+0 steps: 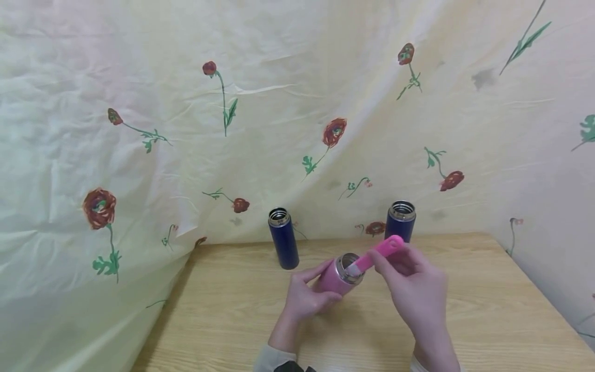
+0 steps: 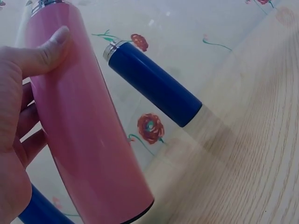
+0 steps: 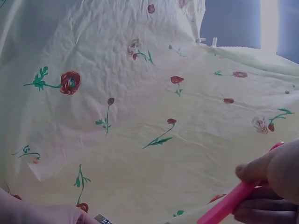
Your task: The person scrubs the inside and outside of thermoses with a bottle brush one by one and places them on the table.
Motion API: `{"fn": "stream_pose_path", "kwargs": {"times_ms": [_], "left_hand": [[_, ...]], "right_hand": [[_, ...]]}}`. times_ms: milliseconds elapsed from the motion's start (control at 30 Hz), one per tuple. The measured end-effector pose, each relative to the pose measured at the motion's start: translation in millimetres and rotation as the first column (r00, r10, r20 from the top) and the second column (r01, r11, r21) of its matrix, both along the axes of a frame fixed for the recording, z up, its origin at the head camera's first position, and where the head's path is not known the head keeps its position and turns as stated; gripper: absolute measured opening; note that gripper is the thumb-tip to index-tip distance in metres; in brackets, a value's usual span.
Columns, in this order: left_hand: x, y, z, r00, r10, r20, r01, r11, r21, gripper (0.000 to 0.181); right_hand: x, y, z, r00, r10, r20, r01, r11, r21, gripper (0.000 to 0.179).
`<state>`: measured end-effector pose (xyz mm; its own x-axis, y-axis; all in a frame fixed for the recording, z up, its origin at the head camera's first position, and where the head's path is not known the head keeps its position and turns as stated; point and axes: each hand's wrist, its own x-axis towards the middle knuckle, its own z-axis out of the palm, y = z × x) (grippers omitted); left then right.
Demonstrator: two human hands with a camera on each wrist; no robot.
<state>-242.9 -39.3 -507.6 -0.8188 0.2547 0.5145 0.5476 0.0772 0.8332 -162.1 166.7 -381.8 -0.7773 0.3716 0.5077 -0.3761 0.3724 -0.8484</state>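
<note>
My left hand (image 1: pixel 304 299) grips a pink thermos bottle (image 1: pixel 330 281) around its side, its uncapped metal mouth tilted toward my right hand. In the left wrist view the thumb lies across the upper part of the pink bottle (image 2: pixel 93 126), and its dark base shows at the lower end. Between thumb and fingers my right hand (image 1: pixel 420 292) holds a pink-handled brush (image 1: pixel 388 247). The brush's pale end sits at the bottle's mouth, partly inside the rim. In the right wrist view only the pink handle (image 3: pixel 226 205) shows; the tip is out of frame.
A dark blue thermos bottle (image 1: pixel 283 240) without a lid stands upright behind my left hand. Another uncapped blue bottle (image 1: pixel 401 219) stands at the back right, partly hidden by my right hand and the brush. The wooden table (image 1: pixel 218 310) meets a flower-patterned cloth (image 1: pixel 279 103) behind.
</note>
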Motion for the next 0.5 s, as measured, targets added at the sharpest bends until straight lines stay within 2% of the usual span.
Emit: {"fn": "stream_pose_path", "kwargs": {"times_ms": [100,167,267,367,500], "left_hand": [[-0.1,0.6,-0.1,0.999,0.031,0.018,-0.03,0.999,-0.018,0.075],[-0.7,0.7,-0.3,0.999,0.044,0.014,-0.044,0.999,-0.027,0.076],[-2.1,-0.1,-1.3,0.998,0.06,0.024,-0.059,0.998,-0.038,0.077],[-3.6,-1.6,-2.4,0.997,0.066,0.034,-0.065,0.997,-0.051,0.077],[-4.8,-4.6,-1.4,0.997,0.049,0.062,-0.046,0.998,-0.043,0.077]], "right_hand": [[1.4,2.8,1.3,0.995,-0.048,-0.084,0.047,0.999,-0.02,0.023],[1.6,4.5,1.6,0.988,-0.052,-0.148,0.052,0.999,-0.006,0.024],[0.4,5.5,1.3,0.977,-0.009,-0.214,0.012,1.0,0.016,0.026],[-0.2,5.2,1.2,0.971,0.03,-0.236,-0.025,0.999,0.024,0.024],[-0.3,7.0,1.5,0.951,0.075,-0.3,-0.084,0.996,-0.019,0.02]]}}
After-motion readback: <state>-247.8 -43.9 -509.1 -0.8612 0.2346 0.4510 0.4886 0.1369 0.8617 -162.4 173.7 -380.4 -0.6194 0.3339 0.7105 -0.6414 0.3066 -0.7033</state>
